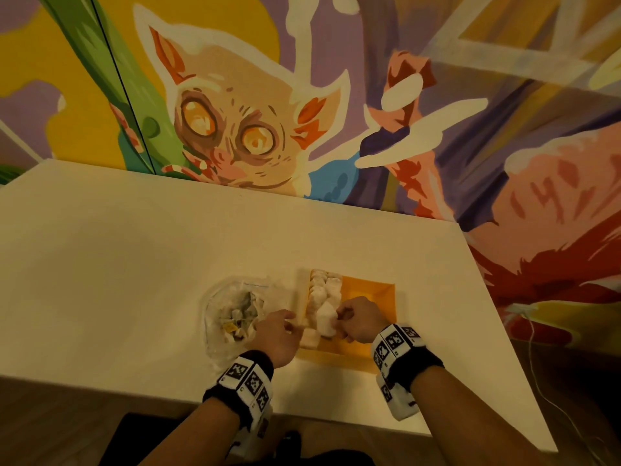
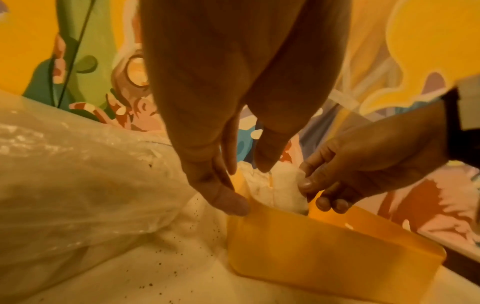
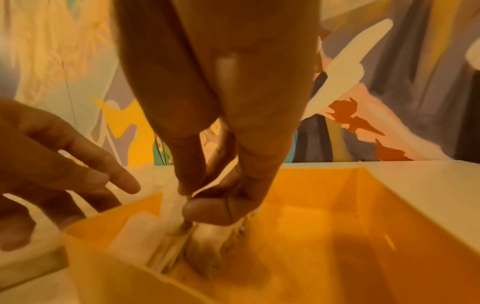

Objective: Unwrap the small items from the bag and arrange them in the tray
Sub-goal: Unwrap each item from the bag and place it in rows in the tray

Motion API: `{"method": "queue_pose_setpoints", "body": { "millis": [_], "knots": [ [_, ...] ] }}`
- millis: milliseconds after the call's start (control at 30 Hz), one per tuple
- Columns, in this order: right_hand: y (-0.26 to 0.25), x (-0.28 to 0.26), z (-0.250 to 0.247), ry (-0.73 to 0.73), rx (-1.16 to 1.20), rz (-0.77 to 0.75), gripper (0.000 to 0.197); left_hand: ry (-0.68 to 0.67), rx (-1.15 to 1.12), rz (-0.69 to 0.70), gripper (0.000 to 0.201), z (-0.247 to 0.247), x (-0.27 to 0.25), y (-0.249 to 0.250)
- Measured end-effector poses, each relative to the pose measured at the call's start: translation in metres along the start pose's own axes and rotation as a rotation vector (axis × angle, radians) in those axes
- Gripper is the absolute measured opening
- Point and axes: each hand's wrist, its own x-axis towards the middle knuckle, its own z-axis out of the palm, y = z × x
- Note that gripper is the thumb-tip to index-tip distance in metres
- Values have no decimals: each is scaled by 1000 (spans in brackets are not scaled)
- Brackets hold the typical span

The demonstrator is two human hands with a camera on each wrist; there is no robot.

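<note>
An orange tray [image 1: 376, 297] sits on the white table, with a row of several white unwrapped items [image 1: 322, 287] along its left side. My right hand [image 1: 356, 319] pinches a white item [image 1: 326, 319] between thumb and fingers, low inside the tray's near-left corner [image 3: 207, 242]. My left hand [image 1: 280, 332] hovers at the tray's left wall [image 2: 311, 242] with its fingers straight and loose, holding nothing; its fingertips [image 2: 228, 201] touch or nearly touch the rim. A clear plastic bag [image 1: 235, 314] with wrapped pieces lies just left of the tray [image 2: 78, 185].
The white table [image 1: 134, 264] stretches wide to the left and back, ending at a painted mural wall. Its right edge runs diagonally close to the tray. A thin white cable [image 1: 551, 398] trails on the floor at the right.
</note>
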Motion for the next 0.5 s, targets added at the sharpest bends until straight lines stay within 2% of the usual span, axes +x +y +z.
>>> {"method": "queue_pose_setpoints", "body": {
  "millis": [100,200,367,500],
  "knots": [
    [4,3,-1,-13,-76,97,11,-77,153,-4,48,10,0,0],
    [5,11,1,-10,-166,163,14,-115,272,25,47,18,3,-2],
    [2,26,3,-39,-219,221,6,-104,268,-1,38,23,7,-9],
    [-5,26,5,-39,-230,257,20,-109,248,15,35,24,7,-9]
  ]
}}
